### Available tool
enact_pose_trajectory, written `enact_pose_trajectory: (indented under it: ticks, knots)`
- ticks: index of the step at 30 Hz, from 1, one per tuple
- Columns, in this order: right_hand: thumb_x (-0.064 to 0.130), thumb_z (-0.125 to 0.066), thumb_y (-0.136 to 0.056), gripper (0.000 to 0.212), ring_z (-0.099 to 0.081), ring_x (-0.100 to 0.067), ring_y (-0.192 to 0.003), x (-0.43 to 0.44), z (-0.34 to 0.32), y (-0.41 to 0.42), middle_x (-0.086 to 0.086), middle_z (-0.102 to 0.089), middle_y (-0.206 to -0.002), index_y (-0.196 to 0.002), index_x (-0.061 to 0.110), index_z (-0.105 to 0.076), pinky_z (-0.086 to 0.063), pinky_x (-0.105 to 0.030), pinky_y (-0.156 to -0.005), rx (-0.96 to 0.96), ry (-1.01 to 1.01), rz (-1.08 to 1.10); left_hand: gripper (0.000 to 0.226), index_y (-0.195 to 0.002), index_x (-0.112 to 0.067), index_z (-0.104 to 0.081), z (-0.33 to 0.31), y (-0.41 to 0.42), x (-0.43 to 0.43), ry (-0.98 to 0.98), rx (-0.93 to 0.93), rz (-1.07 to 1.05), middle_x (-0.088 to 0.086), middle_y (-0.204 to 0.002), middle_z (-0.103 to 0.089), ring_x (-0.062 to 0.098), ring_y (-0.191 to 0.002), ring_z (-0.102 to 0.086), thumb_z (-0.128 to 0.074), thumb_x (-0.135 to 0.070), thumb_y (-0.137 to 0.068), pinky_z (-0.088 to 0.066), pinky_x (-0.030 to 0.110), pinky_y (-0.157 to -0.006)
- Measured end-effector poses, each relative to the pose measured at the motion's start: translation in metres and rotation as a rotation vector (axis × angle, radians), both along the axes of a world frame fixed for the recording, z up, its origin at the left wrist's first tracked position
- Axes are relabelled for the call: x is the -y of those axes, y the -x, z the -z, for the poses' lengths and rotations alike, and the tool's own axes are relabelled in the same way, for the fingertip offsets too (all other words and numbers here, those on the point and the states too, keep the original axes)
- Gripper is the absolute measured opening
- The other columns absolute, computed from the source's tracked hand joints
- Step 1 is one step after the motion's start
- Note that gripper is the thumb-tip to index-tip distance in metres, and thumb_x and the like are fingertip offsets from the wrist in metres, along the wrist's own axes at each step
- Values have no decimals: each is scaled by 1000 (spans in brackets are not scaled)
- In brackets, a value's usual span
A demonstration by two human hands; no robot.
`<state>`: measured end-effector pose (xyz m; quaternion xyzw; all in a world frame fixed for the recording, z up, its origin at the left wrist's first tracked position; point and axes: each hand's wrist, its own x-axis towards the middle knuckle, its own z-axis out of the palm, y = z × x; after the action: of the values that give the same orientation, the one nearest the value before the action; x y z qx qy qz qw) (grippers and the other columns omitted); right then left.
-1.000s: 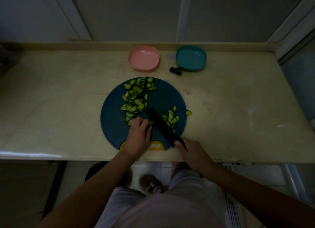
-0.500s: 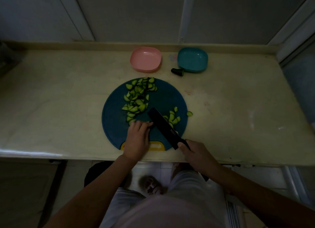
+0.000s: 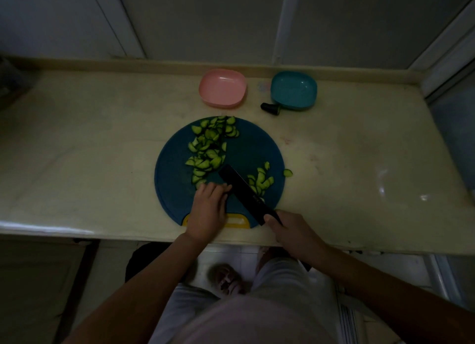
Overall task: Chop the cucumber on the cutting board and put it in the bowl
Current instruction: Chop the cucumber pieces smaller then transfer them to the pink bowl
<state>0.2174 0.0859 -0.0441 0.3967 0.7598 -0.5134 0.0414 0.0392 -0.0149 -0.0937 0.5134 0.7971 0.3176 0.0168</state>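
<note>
Hardly anything has moved since a second ago: the knife [image 3: 244, 192] keeps its slant across the board [image 3: 257, 148], tip toward the far left, and both hands stay put at the near edge.

The right hand [image 3: 293, 230] is wrapped round the knife handle. The left hand [image 3: 208, 210] lies on the board just left of the blade with its fingers bent down. Whatever they pin is hidden under them, so I cannot tell whether it holds a piece.

Cut cucumber lies in two lots on the board: a big heap of slices [image 3: 208, 151] at the far left and a smaller scatter [image 3: 261, 180] right of the blade. One stray slice [image 3: 288, 172] sits at the board's right rim. A dark stub [image 3: 270, 107] lies on the desk [image 3: 102, 138] touching the teal bowl [image 3: 293, 90], and the pink bowl [image 3: 222, 88] stands left of it. No cucumber shows in either.

I judge chopping is in its last strokes. Next, the knife needs short, straight cuts close to the left fingertips, which must stay tucked. After that the slices want gathering and carrying to a bowl at the far side.
</note>
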Motion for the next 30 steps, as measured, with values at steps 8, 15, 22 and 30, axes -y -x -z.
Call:
enact_pose_trajectory:
  ticks: [8, 15, 22, 30]
  knots:
    - [31, -41, -98, 39, -58, -22, -76, 1, 6, 0, -14, -63, -85, -93, -3, -59, -37, -31, -62, 14, -145, -44, 29, -103, -1, -63, 1, -1, 1, 20, 73, -38, 12, -82, -54, 20, -80, -40, -42, -16, -92, -32, 27, -71]
    - [29, -43, -98, 32, -44, -4, -54, 2, 2, -7, 3, -50, -61, -73, 10, -52, -33, -14, -50, -21, -64, 28, 29, -103, -2, -63, 2, -1, 2, 26, 89, -52, 12, -83, -53, 20, -81, -40, -41, -17, -92, -30, 25, -71]
    - [26, -44, -97, 37, -42, -3, -53, 7, -4, -7, 6, -46, -57, -60, 22, -43, -33, -15, -50, -56, -19, 50, 28, -99, -2, -63, -1, -1, 3, 15, 89, -52, 12, -82, -54, 18, -82, -40, -42, -19, -92, -25, 18, -73]
    - [29, -43, -97, 36, -42, -4, -54, 7, -4, -5, 5, -47, -59, -62, 22, -43, -31, -18, -52, -31, -9, 33, 30, -99, -1, -64, 0, 1, 3, 11, 92, -39, 12, -81, -55, 19, -80, -40, -42, -18, -91, -25, 19, -71]
